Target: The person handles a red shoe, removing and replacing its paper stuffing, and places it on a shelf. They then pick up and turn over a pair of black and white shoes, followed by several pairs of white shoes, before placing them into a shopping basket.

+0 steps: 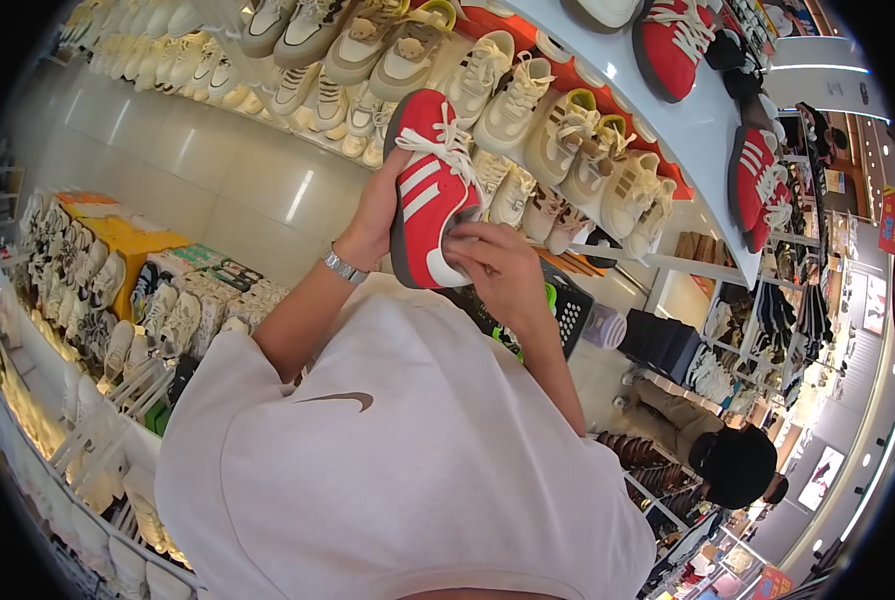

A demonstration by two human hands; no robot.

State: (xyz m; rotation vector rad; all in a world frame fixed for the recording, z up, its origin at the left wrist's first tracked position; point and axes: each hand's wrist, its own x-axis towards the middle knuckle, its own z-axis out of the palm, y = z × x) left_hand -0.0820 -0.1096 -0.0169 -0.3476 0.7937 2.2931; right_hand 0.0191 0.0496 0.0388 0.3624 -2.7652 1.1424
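Observation:
A red sneaker [423, 200] with white stripes, white laces and a dark sole is held up in front of my chest, toe pointing away. My left hand [376, 212], a metal watch [345, 264] at its wrist, wraps round the sole side of the shoe. At the shoe's ankle opening is my right hand [503, 270], its fingers bent and pinching the collar near the white heel patch. Part of the fingertips is hidden inside the opening.
Beyond the shoe, shelves carry rows of cream sneakers [513, 105]. More red sneakers [753, 175] stand on a white shelf [683, 165] at right. Low racks of white shoes [173, 320] are at left. A person in a black cap [743, 465] is at lower right.

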